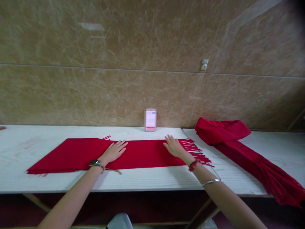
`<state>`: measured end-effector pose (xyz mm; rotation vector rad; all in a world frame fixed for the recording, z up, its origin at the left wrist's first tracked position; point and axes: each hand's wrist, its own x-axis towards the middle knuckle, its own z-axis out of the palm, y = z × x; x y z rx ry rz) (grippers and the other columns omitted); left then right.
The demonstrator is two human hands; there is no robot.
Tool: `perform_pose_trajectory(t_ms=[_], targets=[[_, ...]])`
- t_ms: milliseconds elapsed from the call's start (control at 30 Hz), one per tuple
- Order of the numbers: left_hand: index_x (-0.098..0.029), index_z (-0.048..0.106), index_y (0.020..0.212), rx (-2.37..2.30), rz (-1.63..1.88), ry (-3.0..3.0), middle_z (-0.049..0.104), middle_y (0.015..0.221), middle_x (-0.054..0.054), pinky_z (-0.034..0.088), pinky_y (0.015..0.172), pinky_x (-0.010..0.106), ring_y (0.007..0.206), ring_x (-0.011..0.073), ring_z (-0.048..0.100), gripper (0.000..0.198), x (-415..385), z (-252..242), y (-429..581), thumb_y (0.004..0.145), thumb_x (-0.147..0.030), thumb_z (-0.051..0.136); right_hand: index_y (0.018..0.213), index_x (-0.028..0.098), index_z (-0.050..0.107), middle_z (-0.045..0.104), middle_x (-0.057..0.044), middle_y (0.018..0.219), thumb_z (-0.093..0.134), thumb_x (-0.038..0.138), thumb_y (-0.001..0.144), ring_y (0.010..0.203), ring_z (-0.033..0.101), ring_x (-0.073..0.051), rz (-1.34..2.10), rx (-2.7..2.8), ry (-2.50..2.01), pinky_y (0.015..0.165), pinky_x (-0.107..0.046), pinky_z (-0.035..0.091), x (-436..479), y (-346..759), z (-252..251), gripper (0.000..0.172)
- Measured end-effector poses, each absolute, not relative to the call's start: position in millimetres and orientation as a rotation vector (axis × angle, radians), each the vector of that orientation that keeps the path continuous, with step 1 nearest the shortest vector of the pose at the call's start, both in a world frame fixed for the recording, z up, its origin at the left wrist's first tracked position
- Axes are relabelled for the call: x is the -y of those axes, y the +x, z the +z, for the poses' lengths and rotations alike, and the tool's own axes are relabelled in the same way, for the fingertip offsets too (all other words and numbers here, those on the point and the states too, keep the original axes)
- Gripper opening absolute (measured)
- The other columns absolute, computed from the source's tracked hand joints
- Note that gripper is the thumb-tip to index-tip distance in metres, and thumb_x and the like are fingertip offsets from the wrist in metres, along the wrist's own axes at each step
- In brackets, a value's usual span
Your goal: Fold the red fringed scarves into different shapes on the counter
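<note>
A red scarf (145,154) lies flat along the white table, its left part folded over in layers and its fringe spread at the right end. My left hand (114,150) rests on it near the edge of the folded part, fingers stretched out. Flat on the scarf's right part, just left of the fringe, is my right hand (175,147), its fingers spread. Neither hand grips the cloth. To the right, a second red scarf (224,133) lies loosely bundled, with its fringed end hanging over the table's front edge.
The white table (152,181) stands against a brown marbled tile wall (119,92). A phone-like upright device (150,120), its screen blurred, leans on the wall behind the scarf. A small white figure (204,64) is stuck on the wall. A seam crosses the tabletop at right.
</note>
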<state>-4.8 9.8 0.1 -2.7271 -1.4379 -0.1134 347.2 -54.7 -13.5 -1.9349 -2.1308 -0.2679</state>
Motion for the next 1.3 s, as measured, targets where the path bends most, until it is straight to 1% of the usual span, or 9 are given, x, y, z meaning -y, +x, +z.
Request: perform_pose_trajectory(t_ms=[100, 233, 400, 567, 833, 1000, 1100, 1167, 1300], targets=[[-0.026, 0.031, 0.138, 1.448, -0.063, -2.725, 0.027, 0.145, 0.002, 0.020, 0.105, 0.042, 0.134, 0.0200, 0.022, 0.048, -10, 1, -5, 0.092, -0.036, 0.021, 0.135, 0.011, 0.034, 0.027, -0.018, 0.144, 0.029, 0.041, 0.092, 0.132, 0.023, -0.032, -0.106, 2.338, -1.618, 0.101, -0.054, 0.026, 33, 261, -5, 0.053], [-0.027, 0.031, 0.138, 1.461, -0.033, -2.707, 0.024, 0.146, 0.000, 0.020, 0.105, 0.042, 0.134, 0.0203, 0.021, 0.048, -10, 0, -4, 0.093, -0.036, 0.021, 0.136, 0.011, 0.033, 0.030, -0.015, 0.143, 0.025, 0.042, 0.093, 0.131, 0.025, -0.030, 0.015, 2.477, -1.480, 0.103, -0.051, 0.025, 15, 211, -7, 0.054], [-0.026, 0.031, 0.139, 1.418, -0.069, -2.712, 0.025, 0.146, 0.000, 0.019, 0.106, 0.040, 0.134, 0.0208, 0.021, 0.048, -16, -9, -6, 0.092, -0.037, 0.024, 0.137, 0.017, 0.033, 0.031, -0.012, 0.143, 0.026, 0.037, 0.093, 0.130, 0.028, -0.027, -0.062, 2.482, -1.591, 0.102, -0.050, 0.027, 12, 274, -22, 0.049], [-0.027, 0.032, 0.138, 1.398, -0.140, -2.750, 0.027, 0.145, 0.000, 0.020, 0.106, 0.043, 0.134, 0.0221, 0.021, 0.049, -17, -12, -7, 0.091, -0.037, 0.024, 0.135, 0.021, 0.038, 0.034, -0.010, 0.142, 0.024, 0.031, 0.092, 0.130, 0.030, -0.026, -0.123, 2.303, -1.942, 0.100, -0.052, 0.030, 22, 389, -36, 0.046], [-0.027, 0.031, 0.138, 1.436, -0.074, -2.755, 0.026, 0.145, 0.001, 0.021, 0.105, 0.047, 0.134, 0.0237, 0.022, 0.049, -11, -4, -2, 0.092, -0.037, 0.023, 0.130, 0.017, 0.045, 0.039, -0.014, 0.138, 0.025, 0.028, 0.091, 0.128, 0.033, -0.030, -0.068, 1.918, -2.306, 0.098, -0.058, 0.029, 38, 503, -53, 0.046], [-0.026, 0.033, 0.138, 1.427, -0.097, -2.740, 0.025, 0.146, 0.001, 0.022, 0.105, 0.046, 0.133, 0.0240, 0.022, 0.048, -11, -4, -3, 0.091, -0.036, 0.024, 0.127, 0.004, 0.045, 0.043, -0.020, 0.134, 0.029, 0.024, 0.087, 0.128, 0.034, -0.026, -0.176, 1.895, -2.224, 0.104, -0.044, 0.029, 53, 504, -25, 0.048], [-0.024, 0.032, 0.138, 1.404, -0.078, -2.719, 0.026, 0.145, 0.002, 0.022, 0.105, 0.044, 0.133, 0.0234, 0.023, 0.049, -13, -6, -3, 0.091, -0.035, 0.024, 0.126, 0.009, 0.047, 0.041, -0.014, 0.137, 0.030, 0.026, 0.088, 0.129, 0.033, -0.022, -0.202, 1.921, -2.065, 0.105, -0.038, 0.030, 66, 474, -6, 0.046], [-0.022, 0.031, 0.139, 1.389, -0.058, -2.704, 0.027, 0.145, 0.002, 0.022, 0.105, 0.044, 0.133, 0.0231, 0.023, 0.050, -15, -6, -3, 0.091, -0.034, 0.023, 0.130, 0.007, 0.042, 0.040, -0.014, 0.138, 0.029, 0.030, 0.090, 0.130, 0.030, -0.021, -0.158, 2.007, -1.926, 0.106, -0.036, 0.029, 78, 442, -1, 0.049], [-0.019, 0.032, 0.139, 1.349, -0.050, -2.685, 0.027, 0.145, 0.004, 0.024, 0.104, 0.042, 0.132, 0.0234, 0.025, 0.051, -16, -5, -4, 0.091, -0.032, 0.021, 0.137, 0.016, 0.034, 0.034, -0.009, 0.143, 0.027, 0.039, 0.092, 0.133, 0.024, -0.021, -0.019, 2.323, -1.722, 0.107, -0.042, 0.025, 104, 388, -12, 0.051]])
